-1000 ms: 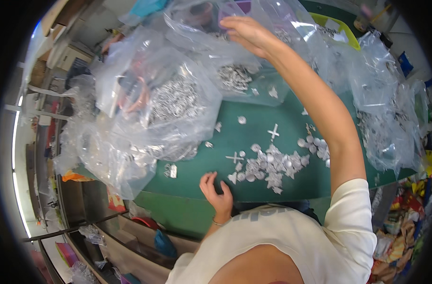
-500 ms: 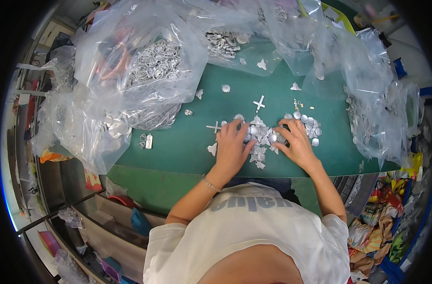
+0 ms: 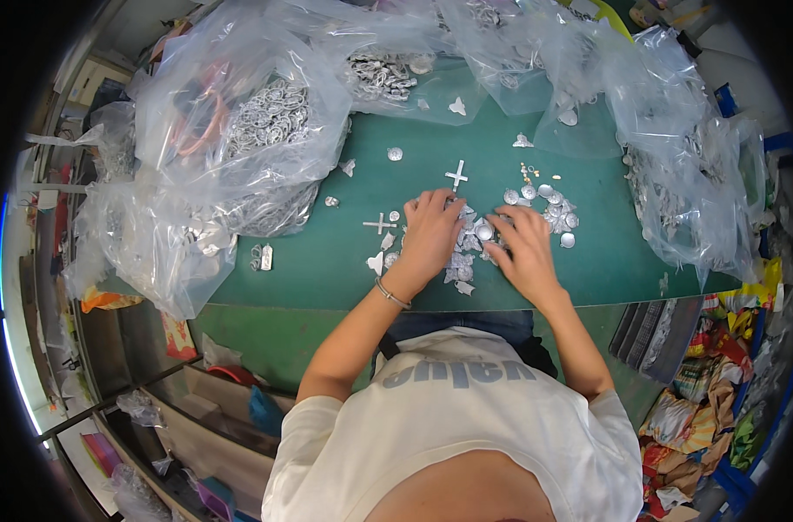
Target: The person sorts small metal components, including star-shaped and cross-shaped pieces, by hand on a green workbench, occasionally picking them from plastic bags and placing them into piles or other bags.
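Observation:
Small silver metal charms lie in a loose pile (image 3: 463,264) near the front of the green table. My left hand (image 3: 428,233) bends over the pile's left side, its fingers lowered among the pieces and partly hiding them. On the right side my right hand (image 3: 527,250) has its thumb and fingers apart, beside a round silver disc (image 3: 484,230). Neither hand visibly grips a piece. A silver cross (image 3: 456,176) lies beyond my left hand, and a second cross (image 3: 379,224) is to its left. Several round charms (image 3: 556,211) are scattered right of my right hand.
Clear plastic bags (image 3: 275,130) full of silver parts cover the table's back and left. Another bag (image 3: 688,191) lines the right side. Tiny gold-coloured bits (image 3: 527,170) sit beyond the round charms. An open drawer (image 3: 214,409) is below left; crumpled packaging (image 3: 692,409) heaps up below right.
My left hand has moved over the pile's far left part, with its thumb drawn in. Small charms at the pile's left edge are now uncovered. The whole view has shifted slightly.

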`<state>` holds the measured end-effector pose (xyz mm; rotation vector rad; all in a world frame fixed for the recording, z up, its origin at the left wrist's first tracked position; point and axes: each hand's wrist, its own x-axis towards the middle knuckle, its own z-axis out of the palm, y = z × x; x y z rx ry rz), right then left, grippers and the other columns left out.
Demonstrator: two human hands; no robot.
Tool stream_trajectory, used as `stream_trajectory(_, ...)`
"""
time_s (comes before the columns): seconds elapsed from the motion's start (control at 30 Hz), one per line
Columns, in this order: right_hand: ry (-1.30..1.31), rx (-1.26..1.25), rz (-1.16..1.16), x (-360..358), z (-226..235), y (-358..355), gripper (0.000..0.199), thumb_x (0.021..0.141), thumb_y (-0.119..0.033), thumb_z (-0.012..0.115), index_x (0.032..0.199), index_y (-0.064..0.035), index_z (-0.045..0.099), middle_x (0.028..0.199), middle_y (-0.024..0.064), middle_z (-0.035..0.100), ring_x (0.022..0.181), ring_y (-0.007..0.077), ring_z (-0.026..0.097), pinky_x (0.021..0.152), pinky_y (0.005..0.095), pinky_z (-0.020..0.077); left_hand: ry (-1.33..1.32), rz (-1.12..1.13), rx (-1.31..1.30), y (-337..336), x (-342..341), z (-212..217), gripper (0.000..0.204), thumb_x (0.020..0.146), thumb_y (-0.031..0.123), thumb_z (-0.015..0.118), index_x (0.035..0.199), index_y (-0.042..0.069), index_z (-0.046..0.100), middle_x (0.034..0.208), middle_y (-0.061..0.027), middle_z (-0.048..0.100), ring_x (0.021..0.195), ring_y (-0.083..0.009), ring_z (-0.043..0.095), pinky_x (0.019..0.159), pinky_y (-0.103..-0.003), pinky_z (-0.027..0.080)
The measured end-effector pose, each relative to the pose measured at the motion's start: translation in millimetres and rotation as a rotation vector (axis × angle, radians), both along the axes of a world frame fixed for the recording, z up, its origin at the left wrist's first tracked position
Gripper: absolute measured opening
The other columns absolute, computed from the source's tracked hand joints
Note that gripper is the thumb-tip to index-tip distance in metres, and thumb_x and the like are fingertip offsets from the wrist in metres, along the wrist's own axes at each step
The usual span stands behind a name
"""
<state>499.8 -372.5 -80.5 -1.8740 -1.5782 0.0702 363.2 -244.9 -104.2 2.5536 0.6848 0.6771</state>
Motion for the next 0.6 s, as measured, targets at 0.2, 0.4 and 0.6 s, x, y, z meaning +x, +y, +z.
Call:
stream_trajectory(0.2, -0.006, -0.023, 0.007, 6, -13, -2, 0.017, 0.073, -0.013, 0.069, 0.086, -0.0054, 0.062, 0.097, 0.0067, 0.056, 0.095, 0.0257, 0.050, 0.082, 0.0395, 0.0354, -0.017, -0.051, 0.046, 13, -3, -11, 0.023, 0.075, 0.008, 0.066, 0.098, 0.006, 0.062, 0.098, -0.0044, 0.055, 0.090, -0.0228, 0.052, 0.078, -0.037, 0.034)
stream_trajectory(0.4, 0.078, 0.043, -0.254, 37, -17, -27, 0.007, 0.075, -0.009, 0.067, 0.078, -0.0054, 0.061, 0.090, 0.0061, 0.058, 0.088, 0.0259, 0.052, 0.078, 0.0381, 0.0354, -0.007, -0.042, -0.027, 7, -7, 1, 0.023, 0.072, 0.010, 0.070, 0.093, 0.007, 0.062, 0.095, -0.0038, 0.056, 0.088, -0.0225, 0.052, 0.077, -0.036, 0.034)
stream_trajectory(0.6, -0.128, 0.007, -0.457, 45, -6, -31, 0.018, 0.073, -0.009, 0.069, 0.089, -0.0055, 0.060, 0.096, 0.0075, 0.057, 0.090, 0.0264, 0.050, 0.077, 0.0374, 0.0352, 0.003, -0.049, -0.096, 10, -6, -2, 0.022, 0.071, 0.011, 0.071, 0.090, 0.006, 0.061, 0.091, -0.0049, 0.056, 0.085, -0.0238, 0.052, 0.076, -0.036, 0.034)
